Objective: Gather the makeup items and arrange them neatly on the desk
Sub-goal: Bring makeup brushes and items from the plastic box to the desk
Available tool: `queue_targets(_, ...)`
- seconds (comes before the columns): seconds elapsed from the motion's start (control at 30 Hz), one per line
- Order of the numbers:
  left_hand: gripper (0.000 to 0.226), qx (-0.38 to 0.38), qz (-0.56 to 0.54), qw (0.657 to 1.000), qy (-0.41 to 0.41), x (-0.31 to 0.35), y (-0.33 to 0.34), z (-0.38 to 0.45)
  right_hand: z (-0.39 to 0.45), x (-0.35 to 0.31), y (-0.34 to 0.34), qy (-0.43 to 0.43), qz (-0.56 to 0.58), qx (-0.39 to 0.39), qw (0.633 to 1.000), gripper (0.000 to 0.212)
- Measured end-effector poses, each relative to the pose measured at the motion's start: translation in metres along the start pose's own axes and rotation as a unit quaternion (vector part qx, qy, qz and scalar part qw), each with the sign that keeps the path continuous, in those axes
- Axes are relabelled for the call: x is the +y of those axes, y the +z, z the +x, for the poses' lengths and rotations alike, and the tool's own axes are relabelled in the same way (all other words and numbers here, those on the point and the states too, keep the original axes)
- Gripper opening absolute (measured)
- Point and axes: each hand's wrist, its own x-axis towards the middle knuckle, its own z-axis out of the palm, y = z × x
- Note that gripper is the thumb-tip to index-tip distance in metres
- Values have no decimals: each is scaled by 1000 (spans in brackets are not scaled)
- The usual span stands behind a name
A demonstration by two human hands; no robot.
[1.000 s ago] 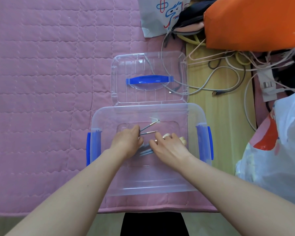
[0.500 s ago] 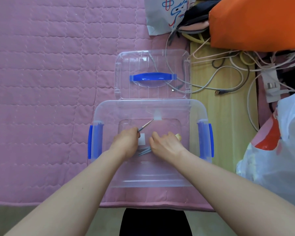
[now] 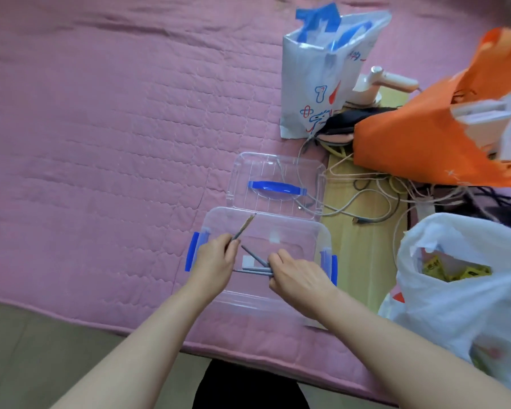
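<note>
A clear plastic storage box with blue side latches sits on the pink quilted cover, and both my hands are inside it. My left hand grips a thin makeup brush whose tip points up and away to the right. My right hand pinches the ends of two or three grey makeup pencils that lie across the box floor. The box's clear lid with its blue handle lies flat just behind the box.
A white printed bag stands behind the lid. An orange bag and tangled cables lie at the right on a wooden surface. A white plastic bag sits at the near right. The pink quilt stretches left.
The camera has tilted up and leftward, showing more of the bags. My left hand has raised the brush slightly; my right hand has drawn the grey pencils into a bundle.
</note>
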Motion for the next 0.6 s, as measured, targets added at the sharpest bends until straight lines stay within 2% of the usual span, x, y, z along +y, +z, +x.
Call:
queue_targets(0.1, 20, 49, -57, 997, -18, 19, -29, -33, -23, -11, -34, 11, 31, 1, 999, 7)
queue_targets(0.17, 19, 71, -93, 992, -38, 29, -47, -59, -38, -23, -54, 27, 94, -2, 995, 11)
queue_targets(0.27, 18, 102, -139, 982, -76, 38, -70, -102, -62, -47, -83, 43, 211, -7, 976, 12)
queue_targets(0.47, 19, 167, -241, 946, -137, 50, -108, -186, -105, -118, -127, 18, 355, -39, 934, 18)
queue_targets(0.6, 19, 229, -280, 918, -165, 53, -128, -241, -127, -168, -142, 2, 374, -84, 924, 20)
